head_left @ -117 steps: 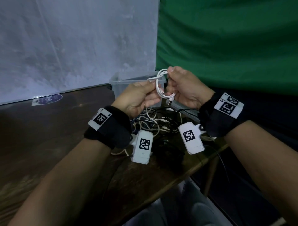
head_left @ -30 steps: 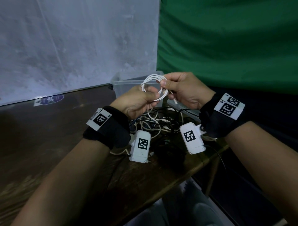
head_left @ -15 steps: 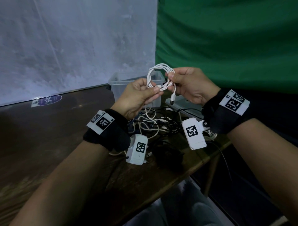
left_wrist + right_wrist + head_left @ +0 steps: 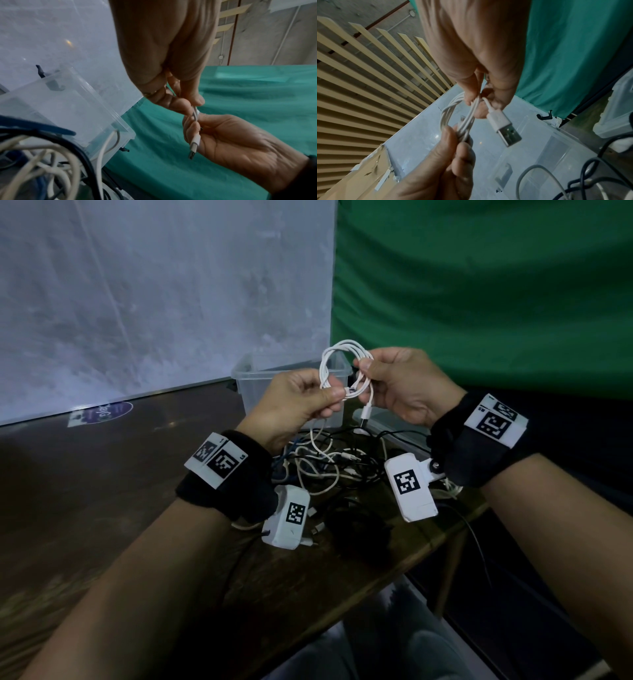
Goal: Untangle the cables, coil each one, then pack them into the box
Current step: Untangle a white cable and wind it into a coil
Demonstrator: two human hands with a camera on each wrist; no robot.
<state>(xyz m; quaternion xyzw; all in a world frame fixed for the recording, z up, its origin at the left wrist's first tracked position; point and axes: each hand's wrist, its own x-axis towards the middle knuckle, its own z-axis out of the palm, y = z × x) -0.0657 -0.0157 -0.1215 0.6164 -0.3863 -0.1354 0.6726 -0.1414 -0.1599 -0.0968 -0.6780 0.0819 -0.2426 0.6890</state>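
Note:
A white USB cable (image 4: 337, 361) is wound into a small coil and held in the air between both hands, above the table. My left hand (image 4: 337, 398) pinches the coil's lower strands with thumb and fingers. At the coil's right side my right hand (image 4: 363, 368) pinches it, and the cable's USB plug (image 4: 365, 414) dangles below. The right wrist view shows the plug (image 4: 506, 128) beside the coil (image 4: 453, 112). The left wrist view shows the left fingers (image 4: 187, 104) on the strands above the plug (image 4: 194, 146). An open clear plastic box (image 4: 253, 385) stands just behind the hands.
A tangle of white, black and blue cables (image 4: 329, 463) lies on the dark wooden table (image 4: 102, 491) under the hands. The table's edge (image 4: 428, 549) runs close on the right. A grey wall and a green cloth (image 4: 479, 285) stand behind.
Over the last second both hands raised the white coil a little and turned it more upright. The plug end now hangs free below the right hand.

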